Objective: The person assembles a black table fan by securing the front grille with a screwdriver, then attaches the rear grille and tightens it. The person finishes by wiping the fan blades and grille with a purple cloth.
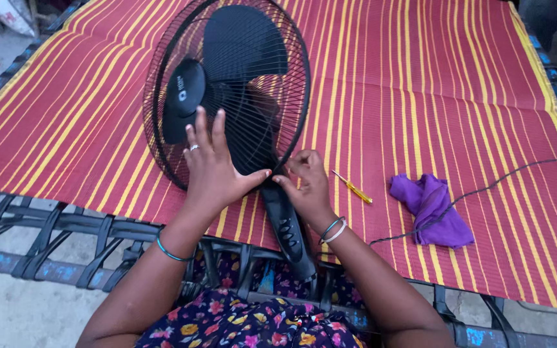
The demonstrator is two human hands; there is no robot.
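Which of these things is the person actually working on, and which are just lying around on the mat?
In use:
- black fan, lying on the striped mat
- left hand, flat on the fan's wire guard
- right hand, pinching at the guard's rim

Lying about:
- yellow-handled screwdriver
- purple cloth
- dark cord running across the cloth

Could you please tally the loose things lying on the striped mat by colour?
Black: 2, the table fan and the cord
Yellow: 1, the screwdriver
Purple: 1, the cloth
Total: 4
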